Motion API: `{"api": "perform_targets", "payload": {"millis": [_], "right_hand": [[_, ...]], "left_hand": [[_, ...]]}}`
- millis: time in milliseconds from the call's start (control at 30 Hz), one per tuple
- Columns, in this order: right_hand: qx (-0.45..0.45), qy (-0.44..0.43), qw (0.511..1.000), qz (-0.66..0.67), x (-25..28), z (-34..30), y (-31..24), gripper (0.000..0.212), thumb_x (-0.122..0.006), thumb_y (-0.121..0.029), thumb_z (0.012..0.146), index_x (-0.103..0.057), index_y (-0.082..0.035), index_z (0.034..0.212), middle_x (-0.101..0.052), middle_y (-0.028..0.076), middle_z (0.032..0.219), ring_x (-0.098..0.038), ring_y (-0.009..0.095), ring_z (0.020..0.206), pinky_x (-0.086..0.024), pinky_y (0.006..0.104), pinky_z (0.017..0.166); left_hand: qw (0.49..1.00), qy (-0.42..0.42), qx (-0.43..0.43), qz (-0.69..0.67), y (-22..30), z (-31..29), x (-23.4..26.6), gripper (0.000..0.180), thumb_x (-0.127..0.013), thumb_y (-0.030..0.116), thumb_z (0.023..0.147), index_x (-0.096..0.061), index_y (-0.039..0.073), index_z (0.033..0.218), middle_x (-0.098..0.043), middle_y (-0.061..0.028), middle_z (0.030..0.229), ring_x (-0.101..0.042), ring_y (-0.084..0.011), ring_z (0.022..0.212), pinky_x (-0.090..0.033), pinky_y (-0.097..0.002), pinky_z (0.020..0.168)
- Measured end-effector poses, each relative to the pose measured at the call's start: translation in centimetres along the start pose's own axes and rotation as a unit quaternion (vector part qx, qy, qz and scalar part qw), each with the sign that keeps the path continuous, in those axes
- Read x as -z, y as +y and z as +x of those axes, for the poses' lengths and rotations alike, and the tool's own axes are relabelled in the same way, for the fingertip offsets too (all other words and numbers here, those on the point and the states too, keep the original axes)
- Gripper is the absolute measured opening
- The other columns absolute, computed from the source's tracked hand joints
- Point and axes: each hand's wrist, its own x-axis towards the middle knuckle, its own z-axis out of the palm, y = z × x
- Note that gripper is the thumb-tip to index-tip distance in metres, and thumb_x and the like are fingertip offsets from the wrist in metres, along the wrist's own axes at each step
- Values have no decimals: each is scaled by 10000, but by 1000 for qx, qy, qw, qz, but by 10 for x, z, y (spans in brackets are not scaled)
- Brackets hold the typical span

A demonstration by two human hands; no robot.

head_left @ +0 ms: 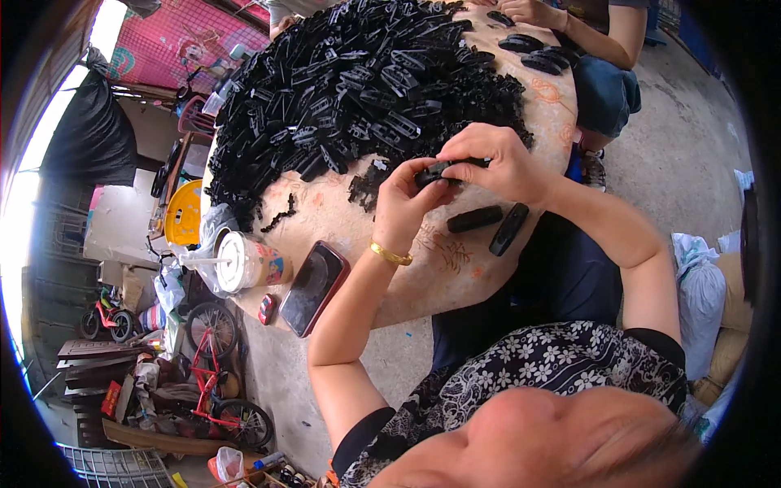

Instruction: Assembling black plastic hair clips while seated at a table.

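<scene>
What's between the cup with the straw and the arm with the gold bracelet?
In the head view, a phone with a red edge lies on the table between the cup and the left forearm. A small red thing lies near the phone.

Elongated black pieces look like semi-matt plastic, the dark rectangular phone screen smooth and glossy, the gold-coloured round bangle shiny metal.

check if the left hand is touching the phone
Apart. The head view shows the left hand up beyond the phone, with a strip of tabletop visible between them.
</scene>
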Motion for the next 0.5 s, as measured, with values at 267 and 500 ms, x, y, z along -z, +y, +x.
{"api": "perform_targets", "payload": {"millis": [267,500], "right_hand": [[50,-8,997,-64,0,-2,2,166,-726,-44,734,-690,-7,892,-668,113,897,-637,229,803,-507,302,707],[-102,36,990,93,-7,-3,-18,124,-666,-37,805,-681,16,916,-675,123,877,-649,216,742,-513,278,641]], "left_hand": [[999,-4,4,-49,1,-1,6,320,-598,23,879,-493,-27,1177,-638,-127,999,-666,-216,871,-560,-312,797],[971,-28,-4,-238,-2,-2,0,304,-577,101,914,-508,8,1195,-604,-75,1085,-605,-157,971,-519,-304,855]]}}
